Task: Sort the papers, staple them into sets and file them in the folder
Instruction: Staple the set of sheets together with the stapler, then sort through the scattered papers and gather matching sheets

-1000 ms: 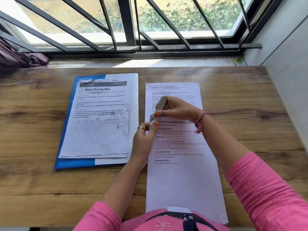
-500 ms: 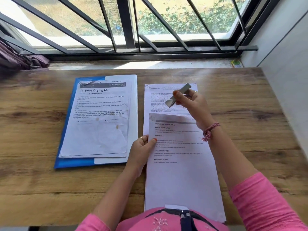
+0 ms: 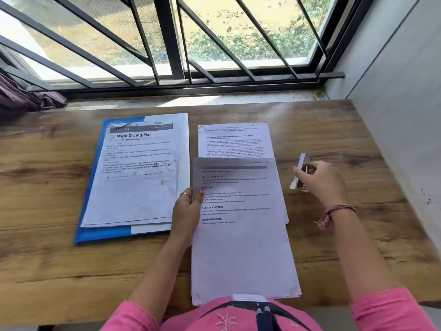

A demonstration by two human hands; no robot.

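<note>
The stapler has just travelled: a second ago both hands worked it over the top of the near set, and now the right hand has carried it out to bare table at about 3 o'clock of the papers. The hand's fingers are curled round it and its lower end is at or just above the wood; whether it has touched down I cannot tell. The left hand has dropped from the stapler to the set's left edge and pinches it there, thumb on top, fingers underneath.

That reads as one stapling finished and the tool being parked. The set lies at 6 o'clock, overlapping the lower part of another printed sheet at 12. The blue folder sits open at 9 o'clock, with sheets already on it.

Likely next: release the stapler, lift the set leftward into the folder. The sheet at 12 still waits.
</note>
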